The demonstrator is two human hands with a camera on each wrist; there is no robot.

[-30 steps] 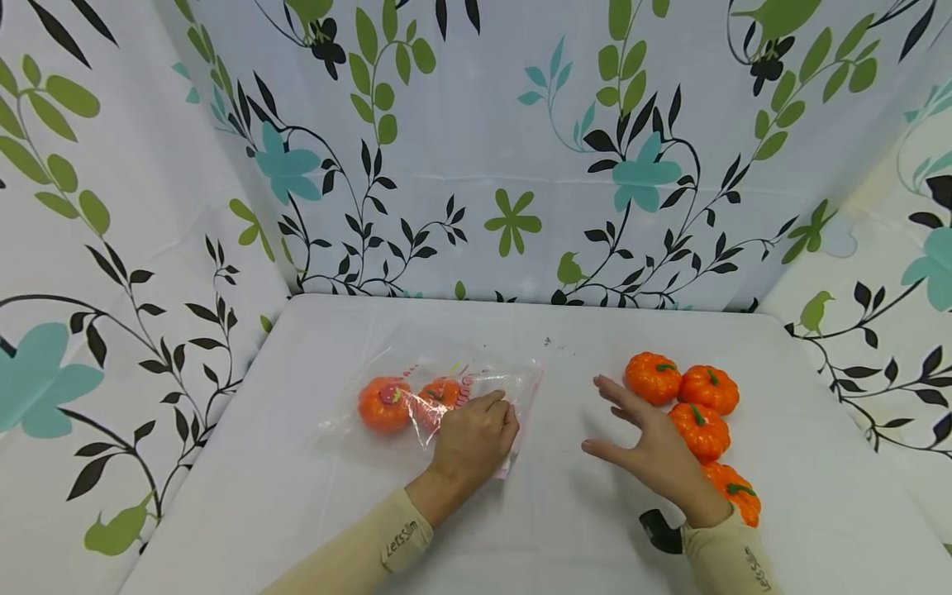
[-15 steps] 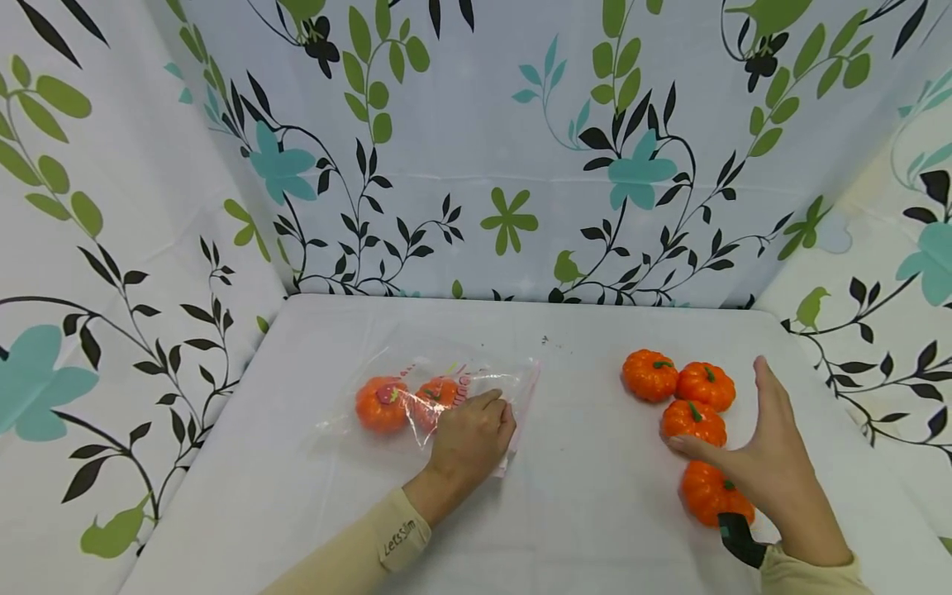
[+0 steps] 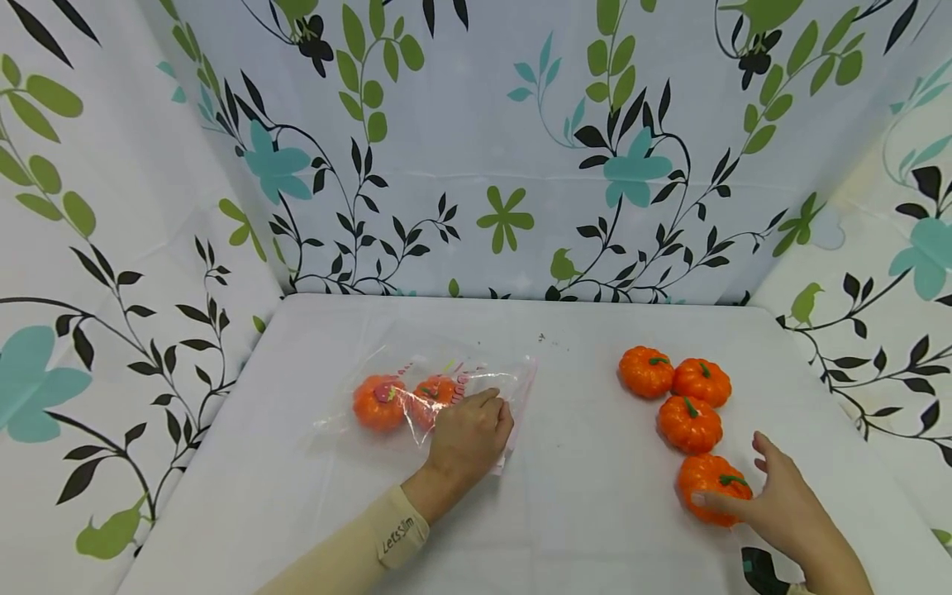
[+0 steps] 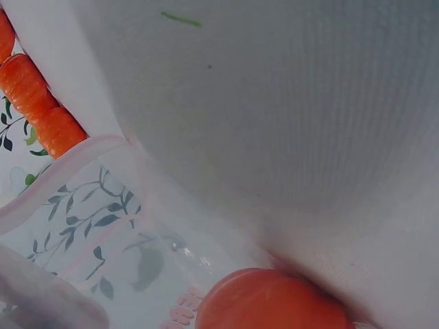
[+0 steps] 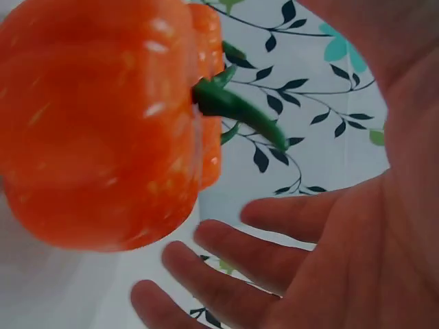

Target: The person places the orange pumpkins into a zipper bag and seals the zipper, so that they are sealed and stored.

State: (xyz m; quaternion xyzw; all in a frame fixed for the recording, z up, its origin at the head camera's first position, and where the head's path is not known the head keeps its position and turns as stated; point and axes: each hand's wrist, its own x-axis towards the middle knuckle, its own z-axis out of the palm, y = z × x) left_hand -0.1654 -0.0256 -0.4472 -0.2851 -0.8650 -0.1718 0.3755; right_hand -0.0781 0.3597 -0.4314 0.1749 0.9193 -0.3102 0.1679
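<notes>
A clear zip bag (image 3: 482,376) with pink print lies at left centre in the head view. Inside it are two small orange toy pumpkins (image 3: 380,403). My left hand (image 3: 470,438) grips the bag near its pink-edged opening, fingers curled. In the left wrist view the bag's pink rim (image 4: 103,145) bows apart, one pumpkin (image 4: 267,305) below it. My right hand (image 3: 784,500) is beside the nearest loose pumpkin (image 3: 706,487), thumb overlapping its front and fingers spread on its far right. The right wrist view shows this pumpkin (image 5: 103,130) and its green stem, fingers straight below.
Three more pumpkins, a left one (image 3: 645,372), a right one (image 3: 702,382) and a lower one (image 3: 689,424), stand clustered behind the nearest one. A white cloth covers the table (image 3: 580,512). Patterned curtains (image 3: 506,149) rise along its back and sides.
My right hand has moved right and then down toward the near pumpkin, its fingers now spread beside it. The left hand has stayed on the bag.
</notes>
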